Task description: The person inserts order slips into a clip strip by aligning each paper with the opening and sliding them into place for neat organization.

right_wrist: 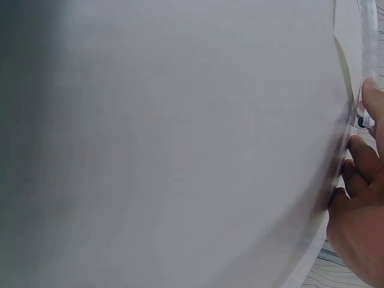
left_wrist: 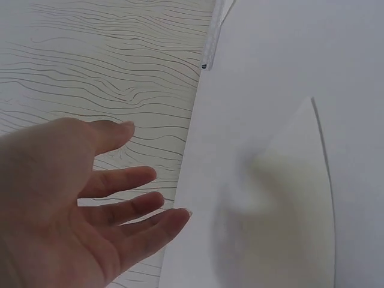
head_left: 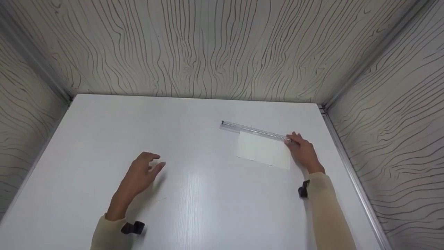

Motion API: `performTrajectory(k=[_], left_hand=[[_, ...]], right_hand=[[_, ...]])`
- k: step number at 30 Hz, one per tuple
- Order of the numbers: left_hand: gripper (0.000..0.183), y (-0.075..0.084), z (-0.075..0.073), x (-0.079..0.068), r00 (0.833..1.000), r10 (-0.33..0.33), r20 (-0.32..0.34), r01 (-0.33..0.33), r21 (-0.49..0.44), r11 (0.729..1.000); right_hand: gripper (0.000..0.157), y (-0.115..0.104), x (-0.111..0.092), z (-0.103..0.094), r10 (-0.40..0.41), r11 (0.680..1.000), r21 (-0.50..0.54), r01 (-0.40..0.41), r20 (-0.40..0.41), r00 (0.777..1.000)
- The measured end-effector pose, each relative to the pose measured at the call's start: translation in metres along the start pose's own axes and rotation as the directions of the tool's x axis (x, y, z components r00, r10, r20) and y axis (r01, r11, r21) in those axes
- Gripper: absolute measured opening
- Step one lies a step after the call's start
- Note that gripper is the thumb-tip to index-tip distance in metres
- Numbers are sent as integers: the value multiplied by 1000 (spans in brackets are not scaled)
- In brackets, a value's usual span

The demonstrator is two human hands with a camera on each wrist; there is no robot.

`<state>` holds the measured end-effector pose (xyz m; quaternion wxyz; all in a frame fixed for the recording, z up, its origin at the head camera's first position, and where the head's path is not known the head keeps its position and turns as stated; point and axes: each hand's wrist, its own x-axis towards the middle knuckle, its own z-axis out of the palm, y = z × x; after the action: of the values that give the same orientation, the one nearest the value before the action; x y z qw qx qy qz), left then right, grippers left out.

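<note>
A clear ruler (head_left: 255, 131) lies slanted along the upper edge of a pale sheet of paper (head_left: 263, 149) on the right part of the table. My right hand (head_left: 302, 150) pinches the ruler's right end between thumb and fingers, close to the paper's upper right corner. The right wrist view shows the thumb on the ruler (right_wrist: 369, 45), with the other fingers bent beside it. My left hand (head_left: 142, 173) hovers over the left part of the table with fingers apart and nothing held. In the left wrist view, the ruler's far end (left_wrist: 210, 51) shows at the top.
A white table (head_left: 194, 139) spans the view, with wood-grain panels (head_left: 194, 48) behind it and at both sides. A faint thin line (head_left: 161, 199) shows near the left forearm. A pale pointed shape (left_wrist: 297, 135), partly blurred, appears in the left wrist view; what it is I cannot tell.
</note>
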<state>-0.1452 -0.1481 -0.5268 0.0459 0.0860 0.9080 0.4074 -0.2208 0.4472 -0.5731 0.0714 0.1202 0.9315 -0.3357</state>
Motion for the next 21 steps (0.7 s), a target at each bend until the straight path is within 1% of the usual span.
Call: performTrajectory(k=[7,13,16,19,21], left_hand=[[44,-7,2,-17,999,-6,-38,9,98,995],[43,-13,13,-31,999,-7,-50,13,128,992],[43,-14,19,-35,999,-13,-49,21,165,986],[43,-16,23,-38,998,-11,-64,24,206,978],[44,-18,25,-41,997,15,-77,4,240,971]], right_hand=[[62,-3,-4,-2,-2,1000,1,2,5,1000],[61,-3,-7,-5,-19,1000,-3,19,20,1000],[61,-2,-8,-5,-26,1000,4,26,20,999],[61,-3,-6,-4,-25,1000,5,25,17,1000],[61,-3,-6,-3,-24,1000,3,23,20,1000]])
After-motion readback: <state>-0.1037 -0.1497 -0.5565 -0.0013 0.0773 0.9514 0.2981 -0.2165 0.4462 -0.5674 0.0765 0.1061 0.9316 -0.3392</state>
